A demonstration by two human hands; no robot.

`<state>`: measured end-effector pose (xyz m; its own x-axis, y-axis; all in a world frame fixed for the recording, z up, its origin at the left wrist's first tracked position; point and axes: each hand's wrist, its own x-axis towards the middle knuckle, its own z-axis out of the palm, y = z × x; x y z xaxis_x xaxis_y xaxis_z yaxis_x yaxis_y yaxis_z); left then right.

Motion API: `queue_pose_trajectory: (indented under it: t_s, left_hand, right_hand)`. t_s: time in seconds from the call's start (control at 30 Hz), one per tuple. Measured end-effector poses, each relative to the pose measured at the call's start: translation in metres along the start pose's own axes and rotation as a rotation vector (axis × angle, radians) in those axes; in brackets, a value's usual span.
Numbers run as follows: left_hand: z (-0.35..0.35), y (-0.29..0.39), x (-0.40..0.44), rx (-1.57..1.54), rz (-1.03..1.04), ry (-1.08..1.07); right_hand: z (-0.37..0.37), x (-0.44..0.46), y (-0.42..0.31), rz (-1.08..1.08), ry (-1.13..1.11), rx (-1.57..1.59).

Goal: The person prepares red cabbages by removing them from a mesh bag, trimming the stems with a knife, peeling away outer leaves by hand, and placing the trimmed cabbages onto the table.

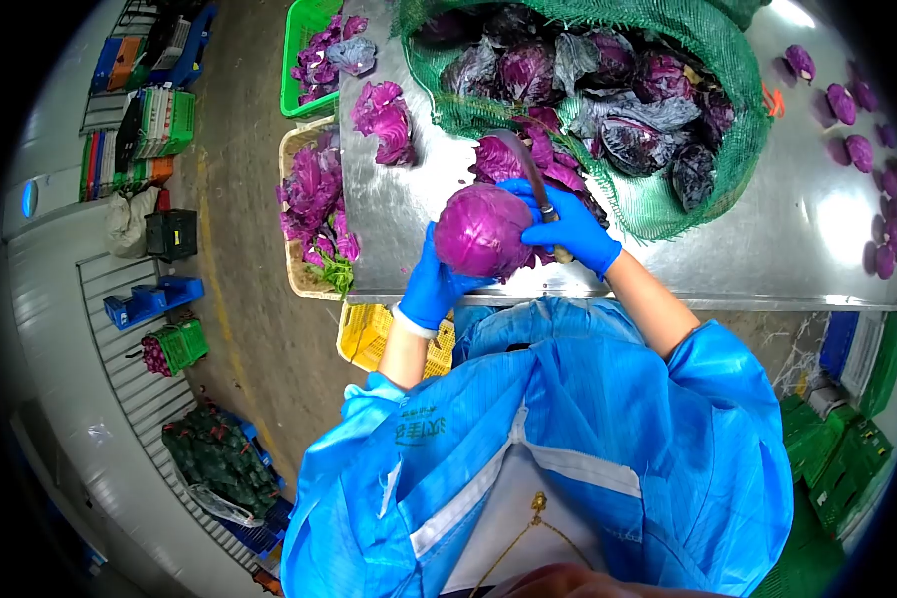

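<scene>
A peeled red cabbage is held up over the front edge of the metal table, smooth and purple. My left hand, in a blue glove, is closed around its lower left side. In my right hand, also gloved in blue, is a curved knife; its blade arcs up behind the cabbage and the handle's end pokes out below my fingers. The fingertips of that hand are close to the cabbage's right side. Behind it, loose purple leaves lie on the table, partly hidden by the cabbage and my hand.
A green mesh sack full of dark, untrimmed cabbages spreads across the metal table. Several trimmed cabbages sit at the right. Leaf-filled crates, one green and one cream, stand at the left; a yellow crate is below.
</scene>
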<state>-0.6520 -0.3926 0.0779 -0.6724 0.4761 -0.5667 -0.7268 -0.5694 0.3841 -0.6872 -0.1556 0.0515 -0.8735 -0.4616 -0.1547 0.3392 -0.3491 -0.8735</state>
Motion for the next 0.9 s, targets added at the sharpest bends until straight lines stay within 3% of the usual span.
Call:
queue_pose_trajectory:
  t_s: [0.03,0.13,0.27,0.3,0.4,0.43,0.5,0.63,0.67,0.73,0.77,0.8,0.83,0.9]
  left_hand:
    - [-0.006,-0.002,0.008,0.367,0.155,0.097]
    - [0.006,0.002,-0.01,0.394,0.308,0.047]
    - [-0.02,-0.02,-0.004,0.606,0.311,0.16]
    - [-0.023,-0.015,-0.003,0.314,0.183,0.147]
    - [-0.019,-0.016,-0.004,-0.435,0.107,-0.061]
    - [-0.02,-0.016,-0.003,-0.44,0.127,-0.049]
    - [-0.013,-0.015,0.002,-0.394,0.181,-0.065]
    - [0.004,-0.01,-0.003,-0.504,0.044,-0.048]
    - [-0.003,-0.009,-0.005,-0.35,0.011,-0.091]
    - [-0.016,-0.006,-0.009,-0.042,-0.052,-0.172]
    - [-0.018,-0.013,-0.008,0.033,0.117,0.015]
    - [-0.019,-0.013,-0.009,0.154,0.186,0.056]
    - [-0.02,-0.013,-0.01,0.275,0.257,0.096]
    - [-0.021,-0.01,-0.009,0.519,0.406,0.168]
  right_hand:
    - [-0.001,0.001,0.003,0.025,0.029,0.053]
    - [-0.005,-0.001,0.011,0.366,0.149,0.021]
    - [0.018,0.0,0.004,0.454,0.266,-0.192]
    - [0.016,-0.003,-0.008,0.461,0.262,-0.062]
    - [0.002,0.007,-0.005,0.146,0.337,0.047]
    - [0.001,0.005,-0.017,0.199,0.338,-0.144]
    - [0.01,0.012,-0.006,-0.125,0.201,-0.268]
    - [0.021,0.01,-0.004,-0.023,0.004,-0.384]
    - [0.025,0.012,-0.006,-0.014,-0.01,-0.421]
    - [0.023,0.017,0.003,0.046,0.04,-0.152]
    - [0.019,0.015,0.004,0.2,0.074,-0.138]
    - [0.019,0.013,0.003,0.354,0.109,-0.121]
    - [0.026,0.011,0.001,0.36,0.192,-0.093]
    - [0.027,0.009,0.008,0.393,0.147,-0.11]
